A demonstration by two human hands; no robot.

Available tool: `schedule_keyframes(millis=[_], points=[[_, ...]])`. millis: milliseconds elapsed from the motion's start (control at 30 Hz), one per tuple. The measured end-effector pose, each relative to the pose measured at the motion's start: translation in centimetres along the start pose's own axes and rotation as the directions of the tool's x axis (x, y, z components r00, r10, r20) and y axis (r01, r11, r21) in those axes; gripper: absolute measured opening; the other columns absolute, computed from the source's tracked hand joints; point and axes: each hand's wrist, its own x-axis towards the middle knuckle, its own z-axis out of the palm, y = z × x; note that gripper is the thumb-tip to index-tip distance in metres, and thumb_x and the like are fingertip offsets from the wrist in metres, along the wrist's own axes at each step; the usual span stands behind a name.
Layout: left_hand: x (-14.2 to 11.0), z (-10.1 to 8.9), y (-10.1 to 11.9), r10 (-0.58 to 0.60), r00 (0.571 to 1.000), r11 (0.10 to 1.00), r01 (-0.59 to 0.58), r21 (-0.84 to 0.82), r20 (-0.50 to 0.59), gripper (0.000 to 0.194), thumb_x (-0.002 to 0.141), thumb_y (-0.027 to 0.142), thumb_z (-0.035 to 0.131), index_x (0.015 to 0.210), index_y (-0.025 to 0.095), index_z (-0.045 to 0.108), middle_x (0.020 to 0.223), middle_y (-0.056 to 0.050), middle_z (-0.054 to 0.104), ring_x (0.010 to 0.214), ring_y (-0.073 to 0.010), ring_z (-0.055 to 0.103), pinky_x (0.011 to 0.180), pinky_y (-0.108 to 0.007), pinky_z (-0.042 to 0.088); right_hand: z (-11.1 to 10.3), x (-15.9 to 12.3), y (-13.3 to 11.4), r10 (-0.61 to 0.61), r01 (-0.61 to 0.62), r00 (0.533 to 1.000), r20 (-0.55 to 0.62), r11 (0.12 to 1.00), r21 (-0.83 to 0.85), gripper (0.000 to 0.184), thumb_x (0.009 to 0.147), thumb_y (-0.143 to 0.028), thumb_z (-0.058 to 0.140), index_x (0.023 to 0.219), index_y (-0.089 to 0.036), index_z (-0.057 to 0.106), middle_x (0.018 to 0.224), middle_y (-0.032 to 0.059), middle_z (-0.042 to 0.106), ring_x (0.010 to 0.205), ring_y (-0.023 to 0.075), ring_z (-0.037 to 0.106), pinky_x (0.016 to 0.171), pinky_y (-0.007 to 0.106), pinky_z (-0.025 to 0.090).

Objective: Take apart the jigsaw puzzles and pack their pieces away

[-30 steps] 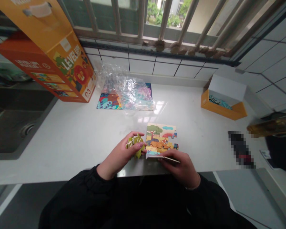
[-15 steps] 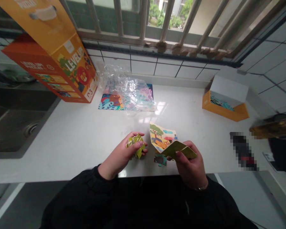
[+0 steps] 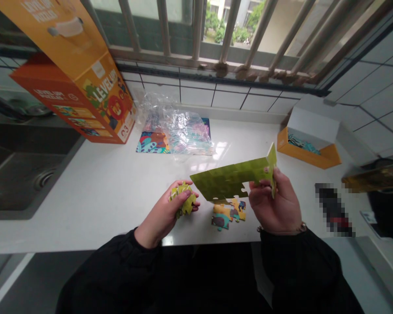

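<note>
My right hand grips a joined slab of puzzle pieces lifted off the white counter, its plain green back facing me and one end folded up. Below it, a few joined colourful pieces lie flat on the counter. My left hand is closed round a small stack of loose green-backed pieces just left of them.
A tall orange puzzle box leans at the back left beside a dark sink. Crumpled clear plastic covers a colourful sheet. An open orange box sits at the back right, a blurred dark object near the right edge.
My right hand has lifted the joined puzzle slab off the counter and turned it over to show its green back. A few pieces stayed on the counter. My left hand kept still.
</note>
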Motion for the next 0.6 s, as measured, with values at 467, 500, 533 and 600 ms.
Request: schedule_keyframes(millis=[467,500,533,600], points=[[0.1,-0.3,0.0,-0.014,1.000,0.999,0.015,0.041,-0.002,0.060,0.092,0.054,0.084,0.137,0.024,0.058,0.112,-0.006,0.074,0.093,-0.0239,0.079,0.088,-0.040,0.063,-6.5,9.8,3.9,-0.452,0.207,0.831,-0.325,0.793,-0.573,0.053,0.070,-0.051,0.097,0.101,-0.020,0.067,0.091,0.0017,0.080,0.070,0.0153,0.078,0.051,0.021,0.064],[0.0,-0.2,0.1,-0.015,1.000,0.999,0.015,0.040,-0.002,0.060,0.092,0.054,0.085,0.137,0.024,0.059,0.112,-0.006,0.074,0.093,-0.0237,0.079,0.088,-0.040,0.063,-6.4,9.7,3.8,-0.461,0.215,0.822,-0.335,0.796,-0.567,0.052,0.070,-0.050,0.096,0.101,-0.020,0.066,0.091,0.0016,0.080,0.069,0.0152,0.077,0.051,0.021,0.064],[0.0,-0.2,0.1,-0.016,1.000,0.999,0.016,0.038,-0.001,0.060,0.092,0.053,0.085,0.137,0.024,0.059,0.112,-0.006,0.074,0.093,-0.0235,0.079,0.088,-0.039,0.063,-6.2,9.5,3.6,-0.462,0.224,0.819,-0.341,0.803,-0.552,0.052,0.071,-0.050,0.096,0.101,-0.021,0.066,0.092,0.0015,0.079,0.070,0.0149,0.077,0.052,0.021,0.063],[0.0,-0.1,0.2,-0.017,1.000,0.999,0.018,0.030,-0.002,0.060,0.091,0.053,0.085,0.137,0.023,0.059,0.112,-0.007,0.075,0.091,-0.0233,0.079,0.087,-0.039,0.064,-5.8,9.1,3.4,-0.437,0.237,0.836,-0.331,0.833,-0.500,0.051,0.072,-0.050,0.095,0.101,-0.021,0.066,0.091,0.0002,0.078,0.071,0.0138,0.077,0.052,0.019,0.062]])
